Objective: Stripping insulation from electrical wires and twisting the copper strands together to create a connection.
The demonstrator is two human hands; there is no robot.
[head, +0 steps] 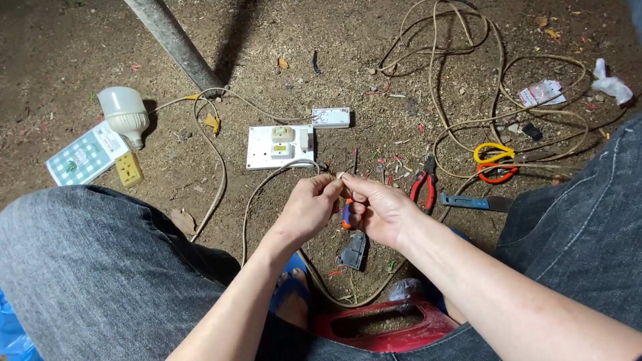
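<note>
Head view, looking down: both hands meet over bare dirt ground [374,60]. Left hand [309,207] and right hand [380,208] are closed in a pinch on the end of a thin beige cable [257,188], fingertips touching at the cable tip. Cable runs from the hands down-left in a loop toward the knees. An orange-handled tool [346,215], probably a screwdriver, sits tucked under the right hand; whether it is gripped, cannot tell.

Progress, judged: cable end is being worked by fingers, not yet joined to anything. White switch-and-socket board [279,146] lies just beyond the hands, face up, with no cable visibly fitted to its front. Small white box [331,117] sits just past the board. Red and green wire scraps around the hands suggest stripping is partly done.

Right of the hands: red-handled pliers [422,182], blue-handled knife [475,202], yellow and orange scissors [495,162], tangled beige cord [468,80]. Dark plastic cover [353,252] lies just below the hands; red container [381,325] nearer the body.

Packages: far left, flat green-and-white checked rectangular carton [83,157], white bulb [125,115] and yellow socket block [129,168] beside it. Far right, small red-and-white crumpled wrapper [542,92], white plastic scrap [610,84].
</note>
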